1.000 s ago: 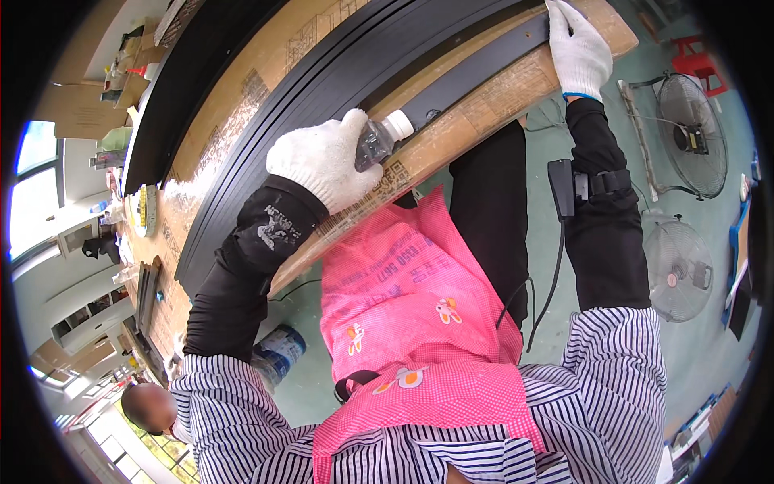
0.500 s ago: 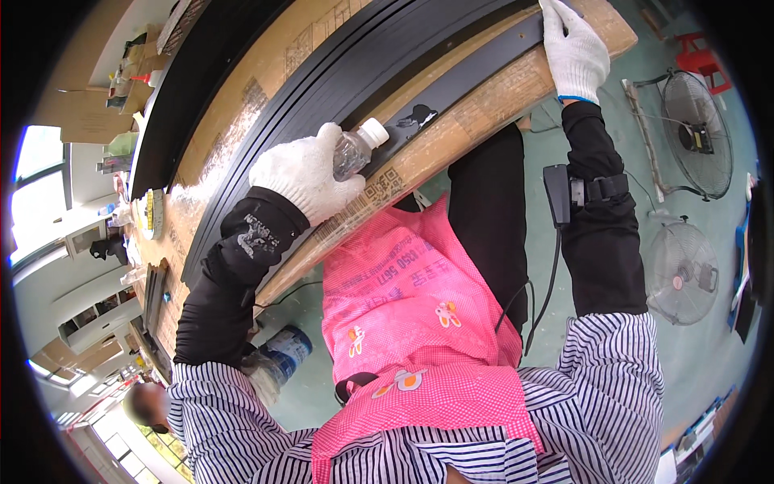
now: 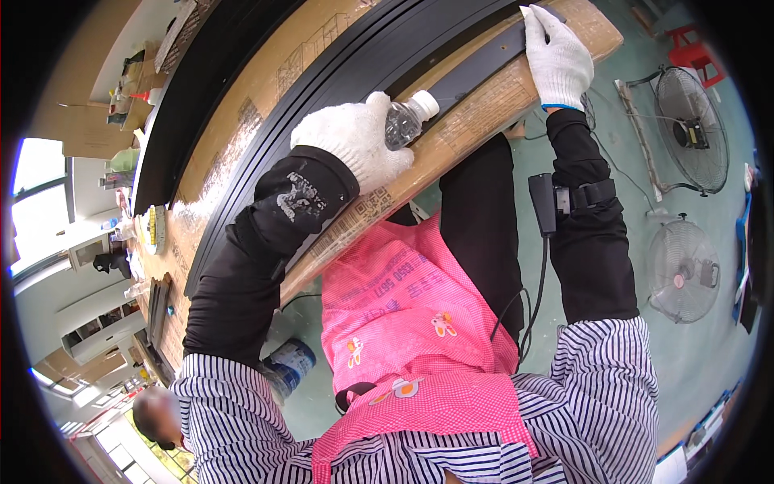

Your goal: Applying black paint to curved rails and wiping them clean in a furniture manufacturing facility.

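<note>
My left hand (image 3: 351, 145), in a white knit glove, is closed round a small clear plastic bottle (image 3: 400, 125) with a white cap. The bottle is tilted, its cap toward the right, just over a long dark grey strip (image 3: 476, 71). That strip lies along the near edge of a board or bench wrapped in brown cardboard (image 3: 484, 109). Farther right, my gloved right hand (image 3: 558, 64) has its fingers closed at the strip's far end. A small white tip shows at those fingers; I cannot tell whether it is glove or something held.
Long black grooved profiles (image 3: 294, 109) lie beyond the strip on the cardboard. Two fans, one of them this wire-caged one (image 3: 684, 270), and a red stool (image 3: 695, 56) stand at right. A blue-labelled bucket (image 3: 290, 360) is below the bench. Another person (image 3: 157, 415) is at lower left.
My left hand has carried the bottle rightward and up along the strip. A black wet-looking patch seen on the strip before is now out of sight near the bottle. The view has shifted slightly.
</note>
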Demonstrator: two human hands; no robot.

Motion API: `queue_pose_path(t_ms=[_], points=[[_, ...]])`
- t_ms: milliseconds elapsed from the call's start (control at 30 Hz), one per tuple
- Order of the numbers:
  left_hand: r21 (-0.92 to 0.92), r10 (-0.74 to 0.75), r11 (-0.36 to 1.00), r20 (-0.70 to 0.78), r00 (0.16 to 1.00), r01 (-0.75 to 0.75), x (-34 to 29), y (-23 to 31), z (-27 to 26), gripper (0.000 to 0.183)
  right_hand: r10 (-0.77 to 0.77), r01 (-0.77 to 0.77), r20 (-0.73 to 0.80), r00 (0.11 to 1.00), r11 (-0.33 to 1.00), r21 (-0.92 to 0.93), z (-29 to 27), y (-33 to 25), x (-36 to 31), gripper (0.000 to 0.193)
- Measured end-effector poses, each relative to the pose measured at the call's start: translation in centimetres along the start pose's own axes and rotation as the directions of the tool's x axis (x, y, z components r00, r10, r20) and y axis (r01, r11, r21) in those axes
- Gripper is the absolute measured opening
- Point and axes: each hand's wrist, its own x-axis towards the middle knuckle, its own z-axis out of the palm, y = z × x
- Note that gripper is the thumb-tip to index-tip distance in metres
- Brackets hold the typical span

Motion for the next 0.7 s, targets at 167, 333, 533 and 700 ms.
queue_pose_path(t_ms=[167,333,533,700], points=[[0.038,-0.026,0.999,-0.009,1.000,0.027,-0.7,-0.9,0.1,0.057,-0.016,0.016,-0.023,1.000,1.000,0.018,0.2,0.2,0.0,0.027],[-0.169,-0.003,0.985,-0.157,0.988,-0.023,-2.4,-2.6,-0.5,0.059,0.065,-0.055,0.116,0.991,0.995,-0.082,0.6,1.6,0.2,0.038],[-0.720,-0.186,0.596,-0.554,0.812,-0.355,-1.1,-11.8,-1.4,0.064,0.046,-0.038,0.084,0.995,0.995,-0.088,0.4,1.7,0.2,0.036],[-0.565,-0.431,0.811,-0.754,0.496,-0.153,1.6,-21.5,1.1,0.068,0.031,-0.135,0.377,0.926,0.958,0.254,-2.1,0.1,-0.5,0.042]])
